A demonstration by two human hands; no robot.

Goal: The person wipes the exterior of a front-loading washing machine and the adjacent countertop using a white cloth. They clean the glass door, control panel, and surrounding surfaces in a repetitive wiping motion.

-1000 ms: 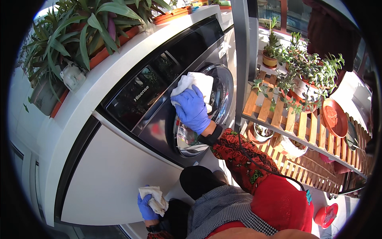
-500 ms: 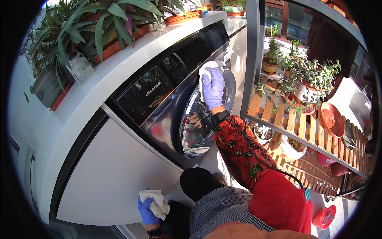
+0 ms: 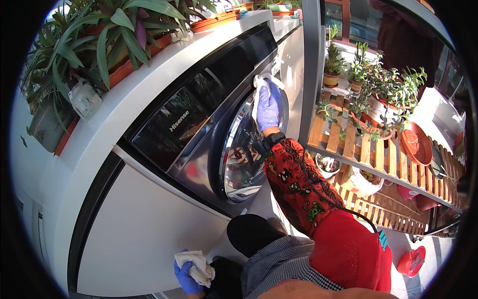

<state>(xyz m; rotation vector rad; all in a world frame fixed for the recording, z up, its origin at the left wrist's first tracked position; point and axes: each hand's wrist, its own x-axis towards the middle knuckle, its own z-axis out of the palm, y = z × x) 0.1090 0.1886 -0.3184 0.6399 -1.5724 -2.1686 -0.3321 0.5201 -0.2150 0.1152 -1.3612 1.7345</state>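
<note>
My right hand [image 3: 269, 105], in a purple glove, presses a white cloth [image 3: 259, 89] against the upper rim of the round glass door [image 3: 243, 158] of a dark front-loading washing machine [image 3: 195, 172]. Its fingers lie over the cloth, which sticks out past them at the top and left. Low in the view, my left hand [image 3: 186, 277], gloved in blue-purple, grips a crumpled cream cloth [image 3: 197, 266] near my dark trouser leg. Part of the left hand is hidden behind that cloth.
A white counter [image 3: 144, 82] tops the machine, with potted leafy plants [image 3: 122, 40] and a glass jar [image 3: 85, 101] on it. A white cabinet panel [image 3: 144, 224] adjoins at left. At right stands a slatted wooden plant rack [image 3: 361, 149]; a red bucket [image 3: 411, 261] is on the floor.
My right hand and its cloth have shifted slightly along the door's upper rim, the hand more upright. The view has moved a little. My left hand still holds its cloth.
</note>
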